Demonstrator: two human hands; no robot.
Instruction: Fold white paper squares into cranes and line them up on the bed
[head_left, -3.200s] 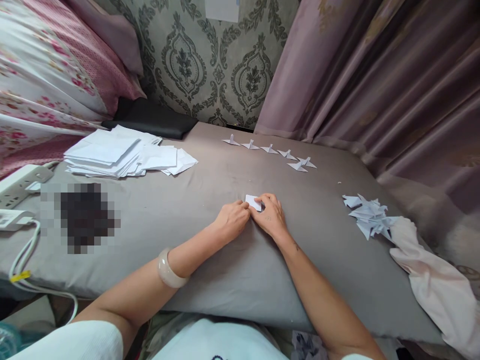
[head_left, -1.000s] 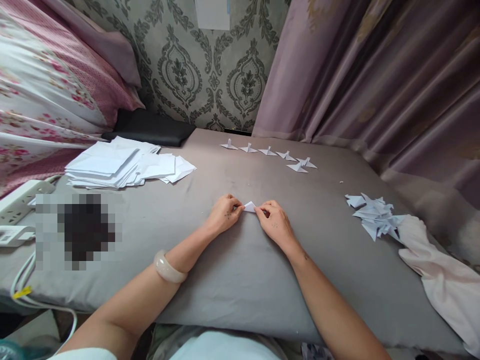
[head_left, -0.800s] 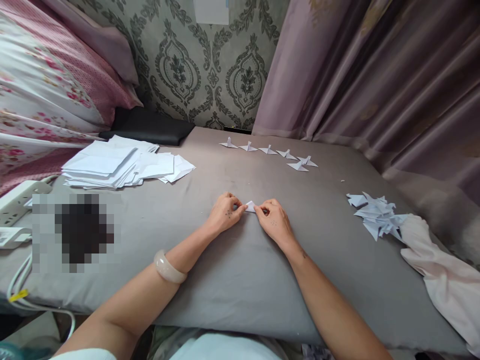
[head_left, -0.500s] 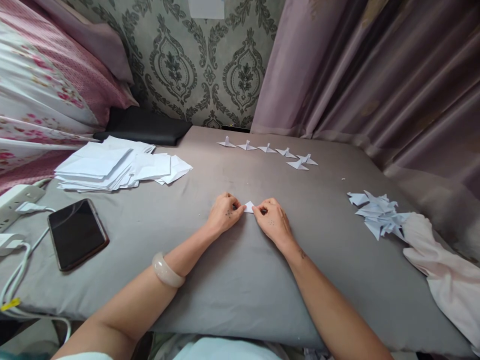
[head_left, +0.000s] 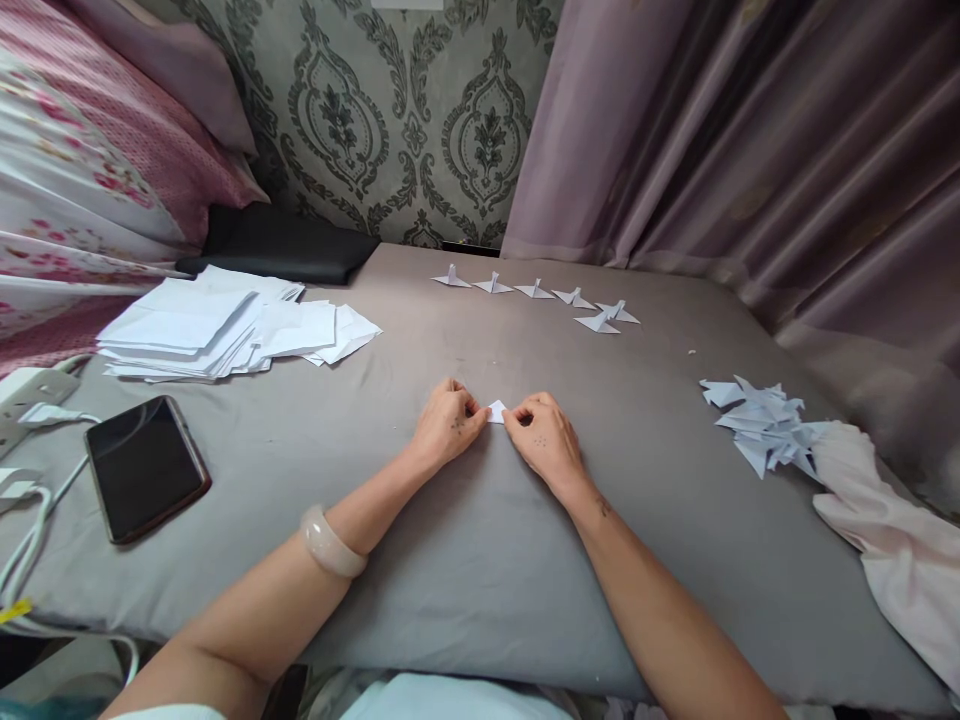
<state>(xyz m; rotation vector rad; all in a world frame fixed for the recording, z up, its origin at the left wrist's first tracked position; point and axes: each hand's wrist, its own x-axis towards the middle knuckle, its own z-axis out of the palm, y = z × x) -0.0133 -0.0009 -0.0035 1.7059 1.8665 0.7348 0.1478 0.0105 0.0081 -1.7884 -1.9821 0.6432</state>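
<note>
A small folded piece of white paper [head_left: 496, 411] lies between my two hands at the middle of the grey-covered table [head_left: 420, 560]. My left hand [head_left: 453, 420] pinches its left side, thumb and fingertips pressed together. On the right side, my right hand [head_left: 546, 436] pinches the paper in the same way, fingers curled. Only the pointed middle of the paper shows; its ends are hidden by my fingertips. Beyond my hands, several folded paper cranes [head_left: 535, 289] stand in a row near the far edge.
A stack of white paper sheets [head_left: 180, 325] lies at the back left, near a black folded case [head_left: 285, 245]. Closer on the left are a phone [head_left: 148, 468], a power strip [head_left: 30, 400] and cables. At right, a heap of folded paper pieces [head_left: 769, 420] touches a pale cloth [head_left: 885, 540].
The camera view has shifted slightly. Both hands keep their pinch on the paper, with a little less of it showing between them.
</note>
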